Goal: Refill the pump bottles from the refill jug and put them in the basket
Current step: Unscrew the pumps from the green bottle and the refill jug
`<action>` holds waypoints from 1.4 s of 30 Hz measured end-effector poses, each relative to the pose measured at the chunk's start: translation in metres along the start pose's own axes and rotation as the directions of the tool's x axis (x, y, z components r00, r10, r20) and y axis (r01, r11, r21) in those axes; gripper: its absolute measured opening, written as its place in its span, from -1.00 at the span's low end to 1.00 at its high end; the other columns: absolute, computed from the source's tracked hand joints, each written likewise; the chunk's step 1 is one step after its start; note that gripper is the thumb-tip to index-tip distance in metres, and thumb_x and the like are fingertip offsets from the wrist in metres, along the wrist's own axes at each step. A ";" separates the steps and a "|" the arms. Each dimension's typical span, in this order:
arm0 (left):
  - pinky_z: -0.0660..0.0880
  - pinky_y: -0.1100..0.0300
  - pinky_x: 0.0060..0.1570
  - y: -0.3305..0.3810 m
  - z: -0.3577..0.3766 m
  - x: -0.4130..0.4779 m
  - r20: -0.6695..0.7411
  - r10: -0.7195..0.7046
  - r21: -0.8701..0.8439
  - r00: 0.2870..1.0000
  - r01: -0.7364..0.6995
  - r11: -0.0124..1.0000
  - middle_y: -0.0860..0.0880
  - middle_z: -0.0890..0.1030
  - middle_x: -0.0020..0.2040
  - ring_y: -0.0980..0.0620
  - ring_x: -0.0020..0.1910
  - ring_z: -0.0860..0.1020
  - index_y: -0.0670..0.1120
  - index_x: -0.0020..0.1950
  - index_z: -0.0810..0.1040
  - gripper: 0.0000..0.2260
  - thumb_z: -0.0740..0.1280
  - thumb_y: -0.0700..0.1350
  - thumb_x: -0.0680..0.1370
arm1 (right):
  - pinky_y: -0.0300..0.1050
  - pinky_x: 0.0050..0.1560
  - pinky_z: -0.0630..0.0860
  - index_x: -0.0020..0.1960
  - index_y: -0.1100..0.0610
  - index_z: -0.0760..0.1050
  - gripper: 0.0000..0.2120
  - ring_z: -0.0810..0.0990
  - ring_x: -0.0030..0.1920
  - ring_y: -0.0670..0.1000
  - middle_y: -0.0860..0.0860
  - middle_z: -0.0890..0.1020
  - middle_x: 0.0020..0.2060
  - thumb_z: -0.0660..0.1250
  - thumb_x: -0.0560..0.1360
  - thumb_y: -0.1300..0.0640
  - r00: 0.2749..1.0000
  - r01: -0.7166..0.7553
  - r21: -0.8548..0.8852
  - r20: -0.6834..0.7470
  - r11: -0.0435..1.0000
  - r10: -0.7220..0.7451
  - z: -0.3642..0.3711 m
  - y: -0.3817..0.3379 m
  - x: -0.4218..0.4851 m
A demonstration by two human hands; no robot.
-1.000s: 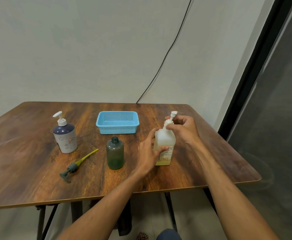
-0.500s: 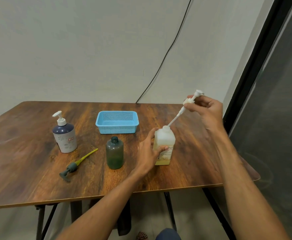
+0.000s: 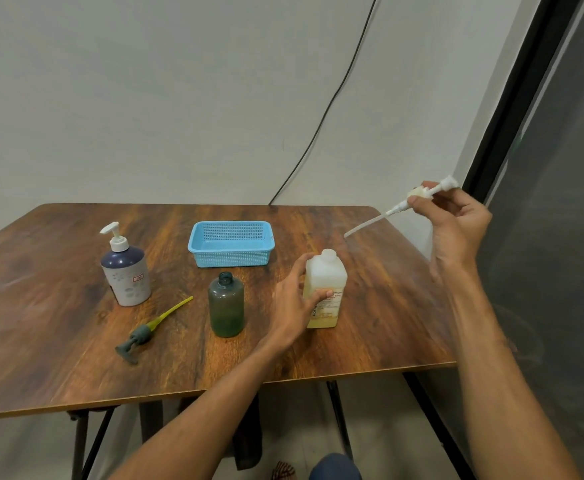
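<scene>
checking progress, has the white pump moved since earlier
Yes: the white pump went up and right, out of the white bottle, toward the right edge of the table.

The single head-worn wide-angle camera looks forward and down, from close above, at the table (image 3: 58, 327).

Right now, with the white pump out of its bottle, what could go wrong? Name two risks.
The white pump, held aloft by the right hand, may drip from its dip tube onto the table. The uncapped green bottle stands beside the left hand gripping the white bottle; that forearm could topple it.
</scene>
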State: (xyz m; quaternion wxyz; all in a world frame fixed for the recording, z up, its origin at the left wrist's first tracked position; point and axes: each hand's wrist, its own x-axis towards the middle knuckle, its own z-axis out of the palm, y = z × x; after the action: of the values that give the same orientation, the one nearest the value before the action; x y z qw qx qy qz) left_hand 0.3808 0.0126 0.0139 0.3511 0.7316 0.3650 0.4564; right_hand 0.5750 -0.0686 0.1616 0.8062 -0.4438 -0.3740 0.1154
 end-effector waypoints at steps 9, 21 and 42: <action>0.61 0.08 0.08 0.001 0.000 -0.001 -0.007 0.000 0.016 1.000 0.000 1.000 0.05 0.52 0.41 0.03 0.27 0.57 0.13 0.51 0.30 -0.34 0.51 0.00 0.48 | -0.17 -0.08 0.66 0.03 0.07 0.67 -0.66 0.72 -0.09 -0.12 -0.08 0.72 -0.11 0.53 0.37 0.42 0.959 -0.259 -0.151 -0.160 0.954 0.235 -0.014 0.103 -0.065; 0.60 0.10 0.09 0.002 0.001 -0.002 -0.018 -0.001 0.015 1.000 0.001 1.000 0.03 0.49 0.43 0.02 0.28 0.55 0.09 0.53 0.29 -0.34 0.50 0.00 0.49 | 0.11 -0.07 0.65 0.19 0.03 0.52 -0.54 0.62 -0.10 -0.02 -0.08 0.61 -0.15 0.54 0.36 0.29 0.949 -0.317 -0.599 -0.200 0.735 0.246 -0.040 0.171 -0.098; 0.53 -0.17 0.28 -0.006 0.004 -0.006 0.020 -0.039 0.050 0.999 0.038 0.998 0.06 0.41 0.49 0.00 0.40 0.47 0.18 0.60 0.12 -0.22 0.50 0.01 0.50 | 0.20 0.41 0.41 0.40 0.02 0.42 -0.30 0.38 0.41 0.07 0.04 0.41 0.43 0.58 0.33 0.25 0.927 -0.025 -0.696 0.253 0.718 0.278 -0.024 0.147 -0.086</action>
State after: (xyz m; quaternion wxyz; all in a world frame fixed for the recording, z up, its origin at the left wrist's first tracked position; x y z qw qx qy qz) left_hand 0.3810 0.0093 0.0051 0.3455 0.7377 0.3863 0.4325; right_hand 0.5540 -0.0430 -0.0068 0.4975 -0.7106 -0.4849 0.1117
